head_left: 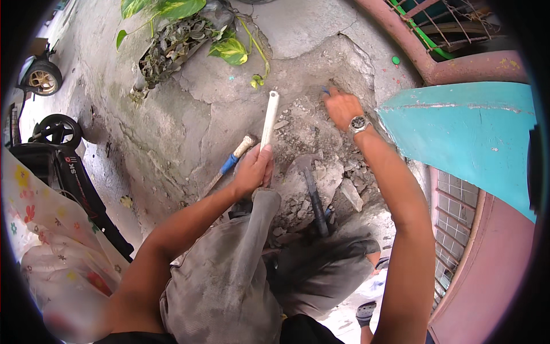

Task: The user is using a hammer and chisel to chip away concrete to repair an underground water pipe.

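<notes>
My left hand is closed round the lower part of a white flat bar with a hole near its upper end. Up and to the right, my right hand, with a watch at its wrist, reaches down to the broken concrete. Its fingers are bent around a small blue thing, mostly hidden. Beside my left hand lies a tool with a pale worn end and a blue band. A hammer-like tool with a dark handle rests on the rubble below, its head dusty.
Loose concrete chunks lie between my knees and the hole. A leafy plant grows at the far side. On the right stand a turquoise panel and a pink metal frame. A black wheeled frame and flowered plastic sheet are at left.
</notes>
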Action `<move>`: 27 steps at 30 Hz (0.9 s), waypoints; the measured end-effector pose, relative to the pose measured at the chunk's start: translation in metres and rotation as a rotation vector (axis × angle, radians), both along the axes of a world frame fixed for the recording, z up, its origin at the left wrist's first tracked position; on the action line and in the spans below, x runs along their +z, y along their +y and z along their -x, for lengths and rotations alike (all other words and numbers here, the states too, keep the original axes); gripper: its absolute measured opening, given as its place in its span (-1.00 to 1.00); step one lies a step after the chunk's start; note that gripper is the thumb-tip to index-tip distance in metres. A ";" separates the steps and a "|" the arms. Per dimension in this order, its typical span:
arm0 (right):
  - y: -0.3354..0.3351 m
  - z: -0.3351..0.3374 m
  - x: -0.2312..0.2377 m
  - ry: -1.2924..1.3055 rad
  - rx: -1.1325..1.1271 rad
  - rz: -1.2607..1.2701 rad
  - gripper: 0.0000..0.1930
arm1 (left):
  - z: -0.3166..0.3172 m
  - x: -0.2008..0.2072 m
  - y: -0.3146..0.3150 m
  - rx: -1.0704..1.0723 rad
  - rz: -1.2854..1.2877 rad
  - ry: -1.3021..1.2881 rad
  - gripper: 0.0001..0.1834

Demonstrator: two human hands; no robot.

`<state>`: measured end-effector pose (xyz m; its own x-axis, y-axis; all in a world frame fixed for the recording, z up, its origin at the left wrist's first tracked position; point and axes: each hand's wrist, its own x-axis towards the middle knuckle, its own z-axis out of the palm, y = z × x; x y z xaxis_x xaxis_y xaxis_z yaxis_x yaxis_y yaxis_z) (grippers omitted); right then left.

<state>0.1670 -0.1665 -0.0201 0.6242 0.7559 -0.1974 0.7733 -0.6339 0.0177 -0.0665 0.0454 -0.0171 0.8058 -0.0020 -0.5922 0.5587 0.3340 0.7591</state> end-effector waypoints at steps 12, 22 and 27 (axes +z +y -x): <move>-0.005 0.008 0.004 0.021 -0.116 -0.089 -0.84 | -0.006 0.002 0.002 -0.123 0.041 -0.077 -0.53; -0.065 0.222 0.035 0.614 -0.944 -0.436 -0.74 | -0.083 0.026 -0.072 -0.297 0.082 0.252 -0.52; -0.061 0.294 0.012 0.484 -0.887 -0.422 -0.49 | -0.052 0.052 -0.073 -0.321 0.076 0.215 -0.55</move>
<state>-0.1275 -0.2275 -0.0084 0.9061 0.1408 -0.3989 -0.0942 -0.8522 -0.5147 -0.0142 -0.0274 0.0347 0.6144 -0.2841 -0.7361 0.7877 0.1670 0.5930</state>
